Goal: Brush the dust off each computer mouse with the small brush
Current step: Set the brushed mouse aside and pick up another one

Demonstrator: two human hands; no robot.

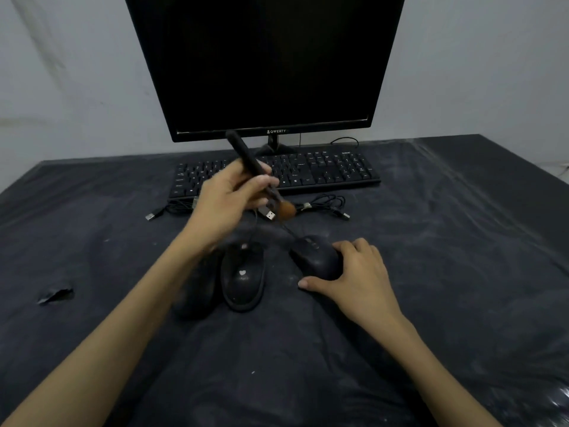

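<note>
Dim, flat indoor light; weak shadows. Motion blur smeared the left hand (226, 200) and brush (255, 177). Wide-angle bending at edges; glare lower right.

I read this as a plain home or office computer desk. A dark monitor (264, 63) stands against a bare pale wall (61, 72); just before it lies a black keyboard (308, 172), with loose USB cables (326, 208) nearer me, all on a dusty dark table cover (446, 257).
</note>
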